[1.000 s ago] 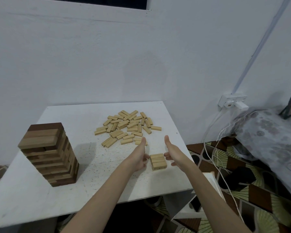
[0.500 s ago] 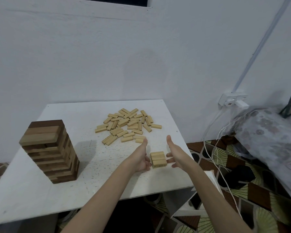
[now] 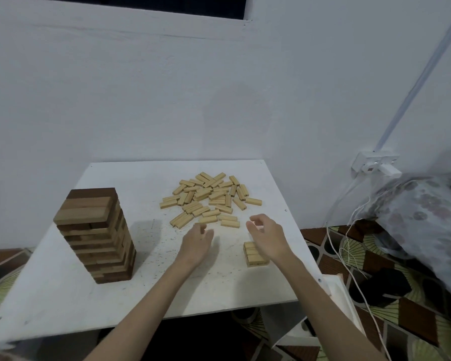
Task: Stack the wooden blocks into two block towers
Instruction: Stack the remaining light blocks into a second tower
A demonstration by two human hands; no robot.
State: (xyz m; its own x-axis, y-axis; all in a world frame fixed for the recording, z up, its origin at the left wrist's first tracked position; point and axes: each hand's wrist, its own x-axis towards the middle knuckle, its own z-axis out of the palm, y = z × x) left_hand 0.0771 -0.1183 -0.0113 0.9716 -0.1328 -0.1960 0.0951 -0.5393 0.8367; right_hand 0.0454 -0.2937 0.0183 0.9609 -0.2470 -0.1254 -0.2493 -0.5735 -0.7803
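Wooden blocks [image 3: 211, 198] loose, small stack [image 3: 254, 254] (near edge) – both hands, left [image 3: 197, 242] & right [image 3: 267, 235], relaxed, empty

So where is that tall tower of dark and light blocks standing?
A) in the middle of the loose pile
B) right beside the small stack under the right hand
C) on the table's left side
C: the tall tower stands alone on the left of the table, well apart from the loose pile.

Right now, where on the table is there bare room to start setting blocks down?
Bare: between the tall tower and the left hand, and the near edge of the table. Crowded: the loose blocks at the back and the small stack under the right hand.
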